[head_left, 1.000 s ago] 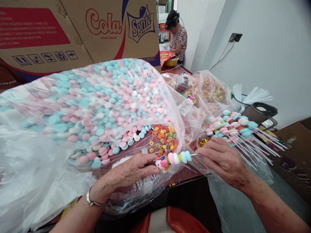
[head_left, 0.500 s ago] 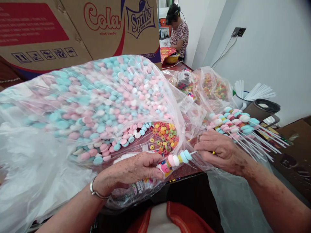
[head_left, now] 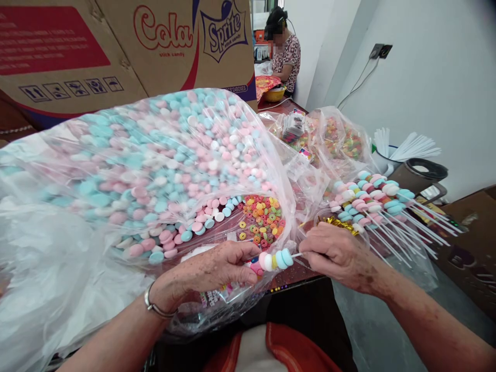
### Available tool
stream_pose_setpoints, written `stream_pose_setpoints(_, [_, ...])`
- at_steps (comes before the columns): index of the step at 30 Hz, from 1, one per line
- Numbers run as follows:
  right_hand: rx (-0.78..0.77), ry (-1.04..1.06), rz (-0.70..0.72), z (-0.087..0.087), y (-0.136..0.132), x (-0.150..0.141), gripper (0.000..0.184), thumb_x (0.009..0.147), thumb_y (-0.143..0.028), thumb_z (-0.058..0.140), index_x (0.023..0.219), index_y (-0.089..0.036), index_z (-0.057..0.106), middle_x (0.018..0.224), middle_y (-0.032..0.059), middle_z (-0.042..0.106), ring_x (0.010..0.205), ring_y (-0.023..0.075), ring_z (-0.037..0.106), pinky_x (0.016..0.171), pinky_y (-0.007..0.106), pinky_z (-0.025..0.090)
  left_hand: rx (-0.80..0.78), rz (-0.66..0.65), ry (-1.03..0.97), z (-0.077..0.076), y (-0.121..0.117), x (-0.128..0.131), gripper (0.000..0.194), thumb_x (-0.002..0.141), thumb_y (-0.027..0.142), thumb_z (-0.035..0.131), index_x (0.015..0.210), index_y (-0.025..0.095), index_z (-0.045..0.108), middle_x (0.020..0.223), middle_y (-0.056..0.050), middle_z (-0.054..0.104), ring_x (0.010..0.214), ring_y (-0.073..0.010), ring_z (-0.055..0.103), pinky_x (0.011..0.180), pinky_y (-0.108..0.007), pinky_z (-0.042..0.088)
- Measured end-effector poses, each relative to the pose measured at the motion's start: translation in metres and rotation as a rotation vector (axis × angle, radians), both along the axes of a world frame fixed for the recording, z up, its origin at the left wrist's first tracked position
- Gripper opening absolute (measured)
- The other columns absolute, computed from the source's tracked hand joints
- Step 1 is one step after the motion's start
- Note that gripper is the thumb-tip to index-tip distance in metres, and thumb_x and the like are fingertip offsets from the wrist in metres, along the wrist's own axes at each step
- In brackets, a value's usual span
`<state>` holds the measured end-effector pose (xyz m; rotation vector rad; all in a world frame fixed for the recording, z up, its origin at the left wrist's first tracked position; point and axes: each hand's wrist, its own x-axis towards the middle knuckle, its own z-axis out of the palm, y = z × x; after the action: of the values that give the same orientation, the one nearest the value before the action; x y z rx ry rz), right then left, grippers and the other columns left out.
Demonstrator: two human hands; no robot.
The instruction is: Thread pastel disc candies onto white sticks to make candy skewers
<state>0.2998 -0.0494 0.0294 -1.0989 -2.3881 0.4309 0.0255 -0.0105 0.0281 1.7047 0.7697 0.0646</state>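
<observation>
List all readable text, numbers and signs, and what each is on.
"Cola": big box
"stick candy": same box, under "Cola"
"Sprite": same box
"stick candy": same box, under "Sprite"
"24BOXES": same box, start of line unclear
Five handling icons, up arrows and umbrella included: same box
Too small or blurred: red panel, packet below left hand, card stack, right box
</observation>
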Motion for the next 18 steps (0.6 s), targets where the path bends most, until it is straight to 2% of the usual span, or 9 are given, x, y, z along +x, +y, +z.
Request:
stream_pose_setpoints(3, [-0.208,0.032,-0.051,-0.008,-0.004,-0.008,0.024,0.088,-0.013,0.044,0.070,-0.018,0.059,0.065,-0.0026,0.056,0.062,0.0108,0.046,0.063,0.024,0.030,-0.088,0.018,0.021,-0.003,0.004,-0.002,0.024,0.086,0.033,0.062,0.107,0.020,0.062,0.080,0.004,0.053,0.065,-0.0118,0.043,0.053,-0.021,0.032])
stream_pose_setpoints(6, [-0.435,0.096,-0.070,-0.014,-0.008,-0.017,0.022,0.087,-0.015,0.044,0.067,-0.018,0.053,0.062,-0.0050,0.048,0.059,0.0087,0.043,0.057,0.022,0.028,0.016,-0.040,0.021,0.000,0.012,-0.004,0.032,0.085,0.031,0.065,0.116,0.023,0.063,0.087,0.002,0.059,0.072,-0.0137,0.050,0.060,-0.022,0.037])
stream_pose_setpoints(8, [-0.516,0.135,-0.076,-0.016,-0.009,-0.022,0.023,0.086,-0.016,0.045,0.064,-0.018,0.048,0.060,-0.0059,0.044,0.056,0.0079,0.039,0.055,0.022,0.026,0.099,-0.110,0.021,0.003,0.017,-0.004,0.030,0.084,0.029,0.067,0.114,0.024,0.065,0.094,0.002,0.063,0.082,-0.0160,0.054,0.070,-0.023,0.040])
stream_pose_setpoints(11, [-0.560,0.158,-0.084,-0.018,-0.010,-0.027,0.024,0.086,-0.016,0.044,0.062,-0.018,0.043,0.058,-0.0062,0.040,0.056,0.0079,0.037,0.054,0.023,0.024,0.120,-0.155,0.068,0.008,0.019,-0.001,0.030,0.083,0.030,0.070,0.112,0.024,0.066,0.095,0.002,0.065,0.085,-0.0169,0.056,0.073,-0.023,0.041])
stream_pose_setpoints(15, [-0.570,0.147,-0.100,-0.019,-0.013,-0.031,0.025,0.089,-0.019,0.044,0.064,-0.019,0.044,0.059,-0.0061,0.042,0.056,0.0086,0.037,0.055,0.023,0.025,0.104,-0.142,0.112,0.013,0.016,0.006,0.036,0.080,0.036,0.074,0.112,0.023,0.063,0.092,0.003,0.063,0.081,-0.0156,0.056,0.070,-0.022,0.042])
stream_pose_setpoints(18, [-0.546,0.149,-0.128,-0.023,-0.018,-0.038,0.026,0.093,-0.021,0.043,0.068,-0.019,0.047,0.061,-0.0054,0.046,0.058,0.0094,0.041,0.056,0.023,0.027,0.237,-0.205,0.152,0.015,0.015,0.009,0.042,0.081,0.035,0.075,0.118,0.020,0.060,0.094,0.000,0.065,0.080,-0.0176,0.058,0.069,-0.024,0.043])
